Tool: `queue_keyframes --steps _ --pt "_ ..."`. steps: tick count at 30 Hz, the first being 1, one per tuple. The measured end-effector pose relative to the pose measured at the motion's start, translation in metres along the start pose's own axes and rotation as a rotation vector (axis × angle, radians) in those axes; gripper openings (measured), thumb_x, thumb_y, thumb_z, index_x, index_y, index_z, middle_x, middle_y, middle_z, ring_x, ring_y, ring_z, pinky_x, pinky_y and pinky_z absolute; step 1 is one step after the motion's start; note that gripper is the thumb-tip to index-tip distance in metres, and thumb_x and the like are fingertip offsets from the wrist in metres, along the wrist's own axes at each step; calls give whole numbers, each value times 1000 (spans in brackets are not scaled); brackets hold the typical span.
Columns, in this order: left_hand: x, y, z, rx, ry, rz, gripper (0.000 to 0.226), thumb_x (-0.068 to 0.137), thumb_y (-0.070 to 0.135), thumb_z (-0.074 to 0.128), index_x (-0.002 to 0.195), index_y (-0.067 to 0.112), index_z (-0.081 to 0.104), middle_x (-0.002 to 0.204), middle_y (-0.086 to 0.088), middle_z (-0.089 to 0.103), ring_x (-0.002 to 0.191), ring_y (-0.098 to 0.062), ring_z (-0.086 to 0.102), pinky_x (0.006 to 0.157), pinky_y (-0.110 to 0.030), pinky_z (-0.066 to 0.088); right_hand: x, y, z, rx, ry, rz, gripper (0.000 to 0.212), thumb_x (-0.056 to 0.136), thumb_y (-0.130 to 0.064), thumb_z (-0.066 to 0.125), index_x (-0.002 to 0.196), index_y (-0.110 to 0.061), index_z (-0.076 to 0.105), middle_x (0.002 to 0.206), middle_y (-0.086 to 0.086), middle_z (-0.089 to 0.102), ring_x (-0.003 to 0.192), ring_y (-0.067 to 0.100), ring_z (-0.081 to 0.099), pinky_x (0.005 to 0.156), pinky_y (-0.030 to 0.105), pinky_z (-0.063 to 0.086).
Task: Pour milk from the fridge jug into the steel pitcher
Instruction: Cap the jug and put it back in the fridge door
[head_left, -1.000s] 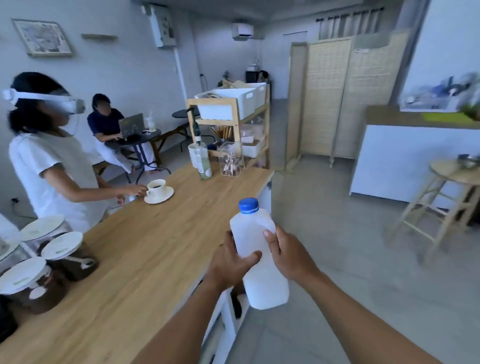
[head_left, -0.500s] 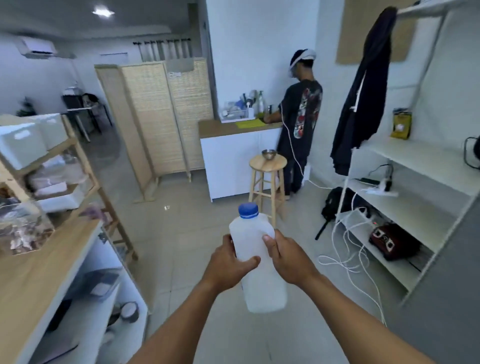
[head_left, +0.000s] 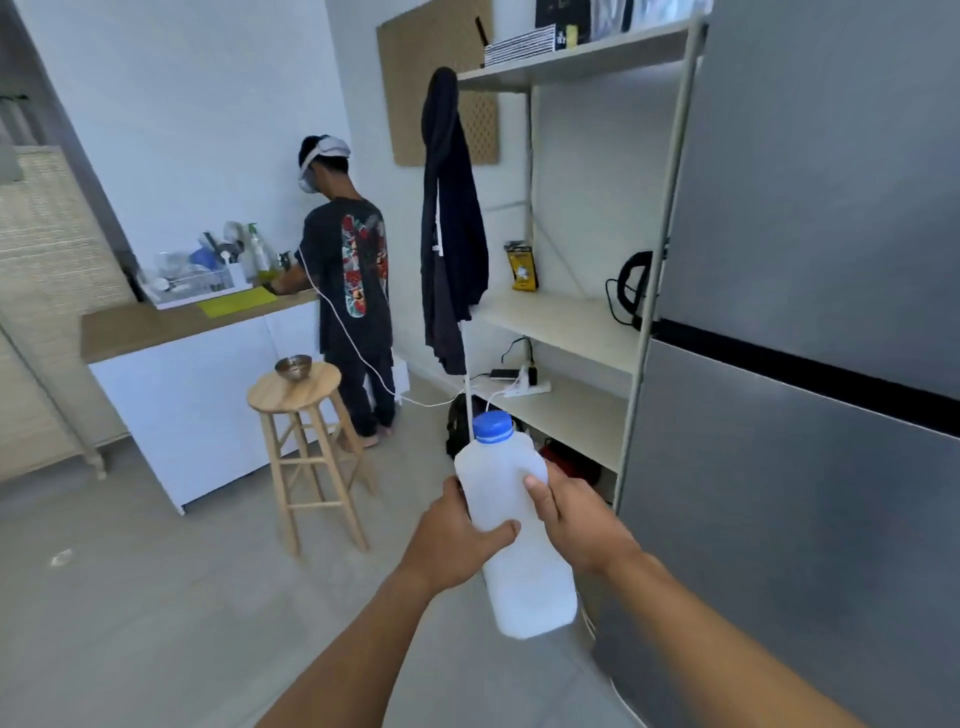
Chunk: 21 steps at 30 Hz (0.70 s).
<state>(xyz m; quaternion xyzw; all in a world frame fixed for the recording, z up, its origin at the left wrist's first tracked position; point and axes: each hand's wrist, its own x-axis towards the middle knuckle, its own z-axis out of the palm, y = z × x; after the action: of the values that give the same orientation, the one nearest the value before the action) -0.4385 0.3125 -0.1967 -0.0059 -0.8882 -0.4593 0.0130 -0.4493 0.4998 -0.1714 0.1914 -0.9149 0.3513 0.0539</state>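
Both the left hand and right hand clasp the capped milk jug upright at chest height beside the closed grey fridge, apparently steadying it for carrying; no steel pitcher is visible.

We have turned away from the wooden counter seen a second ago; a grey fridge now fills the right of the view, and the open shelving, the hanging dark jacket, the stool and a person at the sink stand larger.
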Motion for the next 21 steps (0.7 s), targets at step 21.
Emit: queue_keyframes --steps 21 --pt "99 86 94 176 -279 285 86 57 77 59 126 26 50 101 19 57 105 -15 64 76 -28 48 -11 81 -90 30 204 423 41 95 -60 23 75 -33 45 69 -6 56 64 9 53 67 29 49"
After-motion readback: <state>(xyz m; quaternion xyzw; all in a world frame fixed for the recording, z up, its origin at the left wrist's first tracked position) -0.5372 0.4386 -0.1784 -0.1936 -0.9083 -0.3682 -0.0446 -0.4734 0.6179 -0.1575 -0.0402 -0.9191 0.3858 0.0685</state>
